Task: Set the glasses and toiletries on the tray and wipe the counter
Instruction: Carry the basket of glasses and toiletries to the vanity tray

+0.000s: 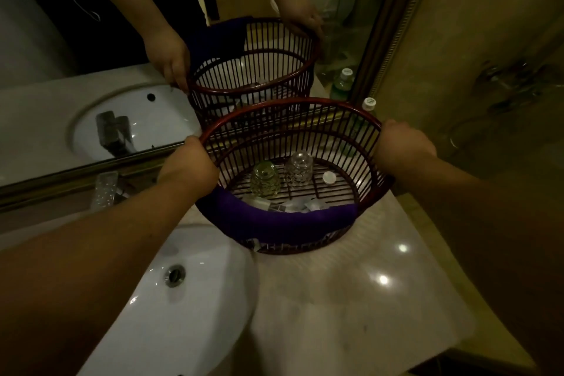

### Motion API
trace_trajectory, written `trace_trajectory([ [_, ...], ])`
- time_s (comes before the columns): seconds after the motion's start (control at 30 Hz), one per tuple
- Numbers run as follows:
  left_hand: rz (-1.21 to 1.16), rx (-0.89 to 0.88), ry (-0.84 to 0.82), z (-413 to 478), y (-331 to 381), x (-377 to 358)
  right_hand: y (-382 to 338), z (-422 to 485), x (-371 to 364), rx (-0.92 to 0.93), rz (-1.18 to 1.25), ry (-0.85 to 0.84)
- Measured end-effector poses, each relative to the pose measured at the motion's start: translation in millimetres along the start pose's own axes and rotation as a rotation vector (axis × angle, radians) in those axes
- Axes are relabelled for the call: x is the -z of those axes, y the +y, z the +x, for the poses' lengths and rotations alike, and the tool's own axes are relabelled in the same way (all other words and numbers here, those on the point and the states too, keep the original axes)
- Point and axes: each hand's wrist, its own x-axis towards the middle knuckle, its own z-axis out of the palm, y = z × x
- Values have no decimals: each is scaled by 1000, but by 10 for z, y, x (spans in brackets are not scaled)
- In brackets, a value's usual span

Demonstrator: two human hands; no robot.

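A round dark-red slatted basket [341, 131] stands on the marble counter [351, 299] against the mirror. My left hand [190, 166] grips its left rim and my right hand [403, 146] grips its right rim. Inside stand a green glass [265, 181] and a clear glass [299, 168], both upside down, beside a small white cap [329, 178]. Toiletry sachets and tubes [287, 204] lie on the basket floor. A purple cloth [283, 221] hangs over the near rim.
A white sink [195, 299] with a chrome drain [174, 275] lies left of the basket. A green bottle with a white cap [367, 105] stands behind the basket by the mirror frame. A clear soap dish [103, 191] sits by the mirror [91, 85].
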Motion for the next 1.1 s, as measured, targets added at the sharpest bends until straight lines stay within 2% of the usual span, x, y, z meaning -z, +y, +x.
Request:
trace_trajectory([
  [0.27,12,-2,35,-450,-245,315,29,-581,88,-80,57,14],
  [0.5,-29,-22,70,-1083,-957,624,-194,-1431,192,-33,125,27],
  [0.73,2,49,113,-1636,-2177,989,-1022,-2443,193,76,116,37],
  [1.1,-31,190,163,-2504,-4472,1594,-2778,-3818,-138,278,161,5],
])
